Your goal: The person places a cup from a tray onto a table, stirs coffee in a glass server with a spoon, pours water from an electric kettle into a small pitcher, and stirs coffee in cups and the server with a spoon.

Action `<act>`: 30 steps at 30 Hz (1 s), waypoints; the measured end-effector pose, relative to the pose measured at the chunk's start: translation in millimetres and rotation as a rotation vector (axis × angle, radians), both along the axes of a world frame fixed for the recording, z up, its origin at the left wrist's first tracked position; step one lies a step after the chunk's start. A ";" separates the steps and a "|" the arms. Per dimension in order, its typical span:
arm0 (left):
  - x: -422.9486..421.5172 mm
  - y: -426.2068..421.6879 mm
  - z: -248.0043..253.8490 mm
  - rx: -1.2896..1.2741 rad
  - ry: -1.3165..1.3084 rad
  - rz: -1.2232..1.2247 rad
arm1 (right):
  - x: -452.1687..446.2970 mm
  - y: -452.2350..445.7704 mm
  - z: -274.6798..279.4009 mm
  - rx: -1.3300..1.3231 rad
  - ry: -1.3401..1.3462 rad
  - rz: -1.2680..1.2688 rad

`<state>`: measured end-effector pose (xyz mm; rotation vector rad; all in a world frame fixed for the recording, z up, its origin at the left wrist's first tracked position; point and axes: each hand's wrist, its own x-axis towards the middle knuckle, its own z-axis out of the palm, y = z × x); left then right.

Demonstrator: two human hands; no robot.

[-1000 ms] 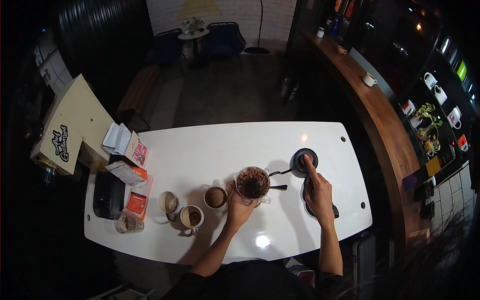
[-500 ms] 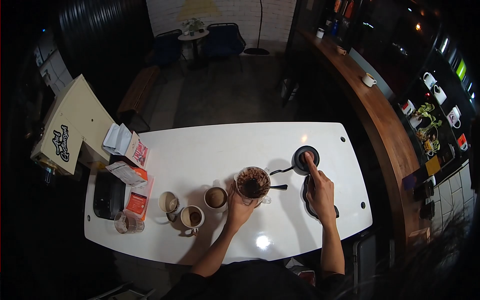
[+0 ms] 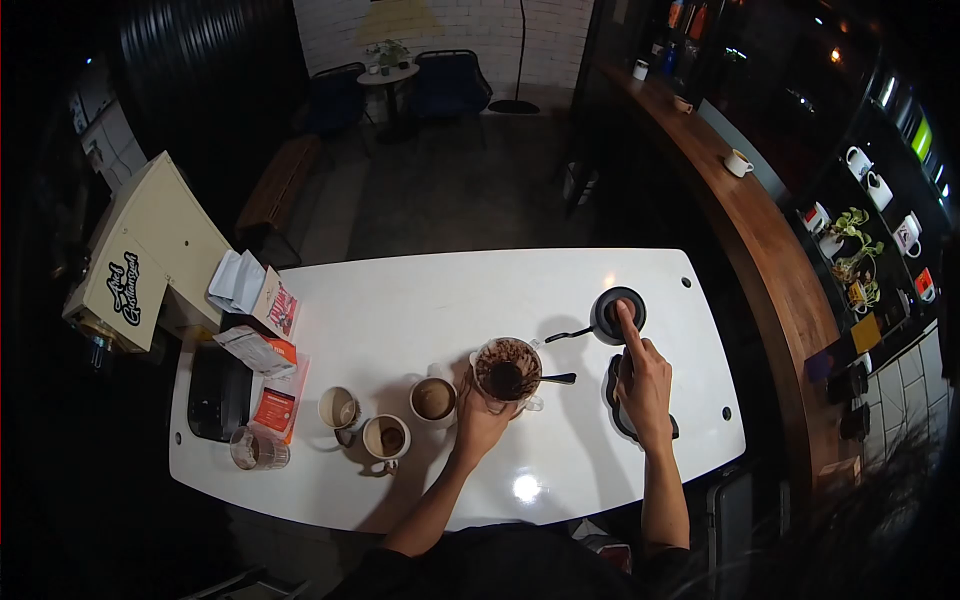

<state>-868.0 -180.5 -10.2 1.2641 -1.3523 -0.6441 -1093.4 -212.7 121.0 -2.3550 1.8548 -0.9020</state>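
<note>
My left hand curls around the near-left side of a coffee dripper with dark wet grounds clinging inside. A spoon's dark handle sticks out to its right. My right hand grips a black gooseneck kettle by its handle, one finger stretched over the lid. The kettle's thin spout points left toward the dripper; no water stream is visible. Below the kettle, partly behind my right hand, lies a black flat base. Left of my left hand stands a coffee-filled cup.
Two more used cups, one in front and one further left, stand near a glass. Coffee bags and a cream grinder-like machine line the white table's left end. A wooden counter runs along the right.
The kettle has shifted slightly right and away from me, its spout tip drawing back from the dripper. My left hand stays on the dripper.
</note>
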 end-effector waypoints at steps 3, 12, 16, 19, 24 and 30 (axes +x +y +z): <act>2.2 -0.2 -1.4 -0.032 -0.036 -0.023 | 0.0 -1.7 0.2 -0.035 0.018 0.006; 3.9 -1.2 2.8 -0.090 -0.188 -0.017 | 6.1 -3.2 5.0 0.032 -0.020 -0.042; 1.6 -0.2 7.0 -0.061 -0.059 -0.040 | 6.4 -5.1 4.1 0.008 -0.007 -0.024; 1.7 -1.1 -0.9 -0.030 -0.038 -0.037 | 6.9 -6.4 5.5 -0.050 0.043 0.009; 1.5 -0.3 0.3 -0.012 0.036 -0.054 | 12.4 -11.1 4.3 -0.066 0.036 0.028; 3.2 -0.2 7.9 -0.087 -0.095 -0.042 | 20.2 -17.5 5.4 -0.056 0.027 0.041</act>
